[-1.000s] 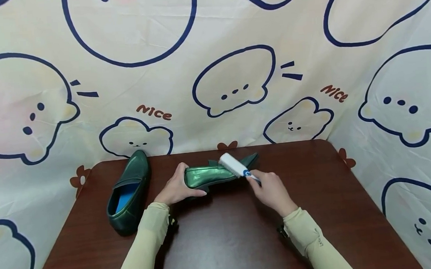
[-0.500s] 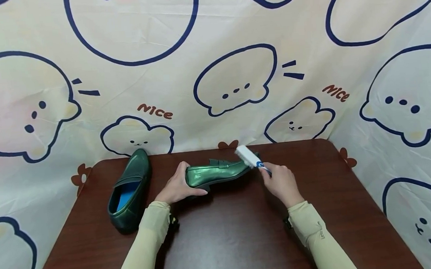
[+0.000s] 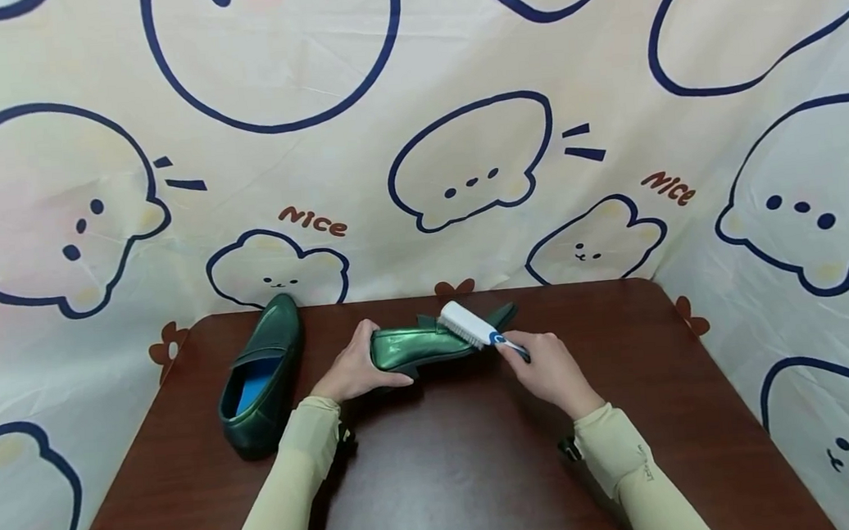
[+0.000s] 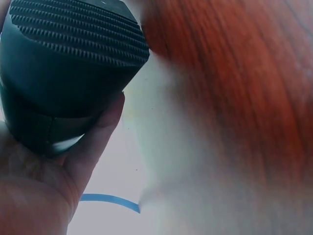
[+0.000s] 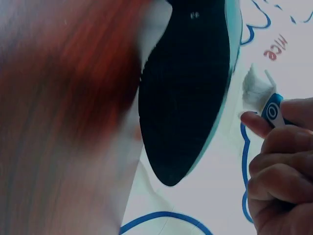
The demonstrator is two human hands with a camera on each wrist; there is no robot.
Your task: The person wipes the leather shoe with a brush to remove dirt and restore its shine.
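Observation:
A shiny green loafer (image 3: 408,347) is held on its side over the table, its toe pointing right. My left hand (image 3: 358,366) grips it round the heel; in the left wrist view the thumb lies along the back of the dark ridged heel (image 4: 63,73). With curled fingers my right hand (image 3: 550,369) holds a white brush (image 3: 467,325) by its blue-and-white handle. The bristles lie against the loafer's side near the vamp, and the brush hides part of the front. In the right wrist view the black sole (image 5: 188,93) faces the camera, with the brush's bristles (image 5: 256,89) beyond it.
The matching green loafer (image 3: 262,379), with a blue insole, stands upright on the left of the brown table (image 3: 439,477). Behind the table's far edge hangs a pale curtain (image 3: 358,163) printed with cartoon outlines, which also runs along both sides.
The brush went right to the toe, then came back left to the loafer's middle. My left hand keeps its grip and the loafer barely shifts.

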